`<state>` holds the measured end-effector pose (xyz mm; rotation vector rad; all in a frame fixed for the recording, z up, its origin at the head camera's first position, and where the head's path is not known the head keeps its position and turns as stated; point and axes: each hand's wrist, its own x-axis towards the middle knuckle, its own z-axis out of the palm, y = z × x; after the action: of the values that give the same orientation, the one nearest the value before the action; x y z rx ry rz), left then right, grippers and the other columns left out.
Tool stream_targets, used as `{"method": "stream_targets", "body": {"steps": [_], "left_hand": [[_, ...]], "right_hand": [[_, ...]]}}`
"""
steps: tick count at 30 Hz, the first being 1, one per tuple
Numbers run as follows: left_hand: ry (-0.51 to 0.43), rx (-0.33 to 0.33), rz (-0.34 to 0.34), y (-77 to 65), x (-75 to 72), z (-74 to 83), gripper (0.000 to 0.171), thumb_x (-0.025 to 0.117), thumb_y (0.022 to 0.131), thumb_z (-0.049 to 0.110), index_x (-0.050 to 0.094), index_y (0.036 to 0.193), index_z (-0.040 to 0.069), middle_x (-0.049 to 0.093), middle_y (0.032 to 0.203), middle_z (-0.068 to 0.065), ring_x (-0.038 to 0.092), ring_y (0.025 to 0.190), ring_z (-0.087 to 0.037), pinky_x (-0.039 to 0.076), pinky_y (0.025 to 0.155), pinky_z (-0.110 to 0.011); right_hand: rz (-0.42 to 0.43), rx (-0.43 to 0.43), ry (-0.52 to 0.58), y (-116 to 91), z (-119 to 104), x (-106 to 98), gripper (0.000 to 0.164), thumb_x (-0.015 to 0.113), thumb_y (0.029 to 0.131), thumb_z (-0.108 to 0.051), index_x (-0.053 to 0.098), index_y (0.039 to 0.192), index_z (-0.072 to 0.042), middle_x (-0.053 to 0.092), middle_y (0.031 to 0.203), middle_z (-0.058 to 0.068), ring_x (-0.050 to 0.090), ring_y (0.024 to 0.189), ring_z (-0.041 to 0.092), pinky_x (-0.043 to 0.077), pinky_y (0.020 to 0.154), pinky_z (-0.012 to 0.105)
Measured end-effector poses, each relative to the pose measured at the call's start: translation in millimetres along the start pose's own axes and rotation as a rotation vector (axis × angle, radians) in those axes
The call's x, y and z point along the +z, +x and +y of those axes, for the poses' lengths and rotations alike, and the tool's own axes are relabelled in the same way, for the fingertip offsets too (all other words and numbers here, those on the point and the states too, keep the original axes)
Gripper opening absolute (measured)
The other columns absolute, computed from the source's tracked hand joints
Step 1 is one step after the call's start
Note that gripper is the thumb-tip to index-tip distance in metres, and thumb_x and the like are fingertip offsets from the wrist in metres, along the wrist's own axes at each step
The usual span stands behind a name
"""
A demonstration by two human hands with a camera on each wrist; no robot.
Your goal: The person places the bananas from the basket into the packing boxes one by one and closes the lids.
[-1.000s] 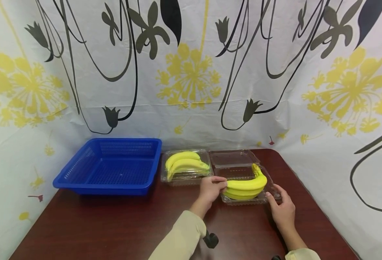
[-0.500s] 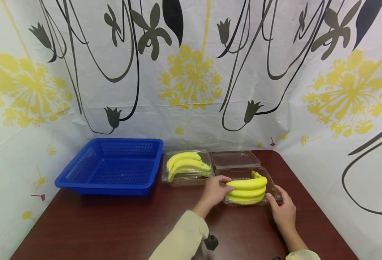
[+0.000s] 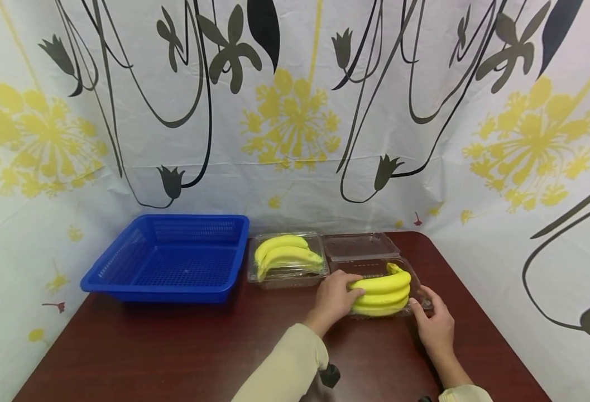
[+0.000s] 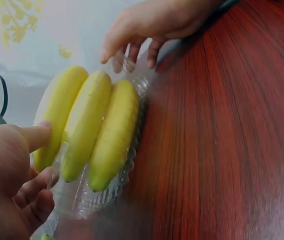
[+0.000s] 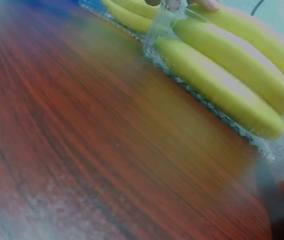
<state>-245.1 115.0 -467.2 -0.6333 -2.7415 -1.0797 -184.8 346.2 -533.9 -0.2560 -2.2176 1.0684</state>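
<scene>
A bunch of yellow bananas [image 3: 381,293] lies in the bottom half of a clear plastic clamshell box [image 4: 77,202], its lid [image 3: 362,245] folded back. My left hand [image 3: 336,298] holds the left ends of the bunch; in the left wrist view one fingertip presses on a banana while other curled fingers sit by the box's edge. At the other end, my right hand [image 3: 434,324] grips the box's right edge between thumb and fingers. Part of the box wall is hidden behind the left hand.
A second clear clamshell [image 3: 320,271] with bananas [image 3: 292,257] inside stands just left of the first. Further left is a blue plastic basket [image 3: 189,287]. All rest on a dark red-brown wooden table [image 3: 184,346] against a flower-patterned cloth [image 3: 295,190].
The bunch has tipped and settled lower into the box, its stem end turning down behind. My left hand has moved slightly right over the bananas. The right hand has stayed on the box edge.
</scene>
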Motion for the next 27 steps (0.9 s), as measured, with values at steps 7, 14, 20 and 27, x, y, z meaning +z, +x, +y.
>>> {"method": "stream_targets", "body": {"steps": [7, 14, 20, 27], "left_hand": [[0.084, 0.030, 0.015, 3.2, 1.5, -4.6, 0.033, 0.068, 0.091, 0.037, 0.070, 0.123, 0.027, 0.067, 0.106, 0.010, 0.062, 0.093, -0.009, 0.050, 0.075, -0.025], [0.032, 0.061, 0.090, 2.4, 7.3, -11.4, 0.029, 0.069, 0.092, 0.029, 0.071, 0.120, 0.022, 0.066, 0.113, 0.008, 0.062, 0.103, -0.011, 0.049, 0.087, -0.027], [-0.178, 0.103, 0.281, -7.7, 15.0, -21.6, 0.020, 0.074, 0.087, 0.015, 0.074, 0.108, 0.014, 0.064, 0.109, 0.005, 0.060, 0.096, -0.011, 0.051, 0.079, -0.021], [-0.383, -0.007, 0.329, -21.0, 19.2, -32.8, 0.031, 0.078, 0.084, 0.018, 0.071, 0.113, 0.012, 0.057, 0.118, 0.001, 0.052, 0.107, -0.016, 0.052, 0.077, -0.026]], "right_hand": [[0.021, -0.020, -0.002, 1, 0, 1, 0.044, 0.070, 0.090, -0.019, 0.059, 0.132, -0.007, 0.064, 0.121, 0.012, 0.047, 0.090, -0.006, 0.038, 0.068, 0.008], [0.025, -0.024, -0.007, 1, 0, 3, 0.044, 0.071, 0.090, -0.019, 0.060, 0.131, -0.007, 0.064, 0.121, 0.012, 0.048, 0.092, -0.005, 0.039, 0.070, 0.009], [0.012, -0.012, -0.008, 1, -1, 1, 0.045, 0.070, 0.091, -0.021, 0.059, 0.132, -0.008, 0.062, 0.123, 0.012, 0.048, 0.091, -0.001, 0.039, 0.069, 0.011], [0.017, -0.023, 0.002, 3, 0, 2, 0.043, 0.071, 0.090, -0.019, 0.060, 0.131, -0.007, 0.063, 0.122, 0.011, 0.047, 0.088, -0.006, 0.039, 0.069, 0.010]]}}
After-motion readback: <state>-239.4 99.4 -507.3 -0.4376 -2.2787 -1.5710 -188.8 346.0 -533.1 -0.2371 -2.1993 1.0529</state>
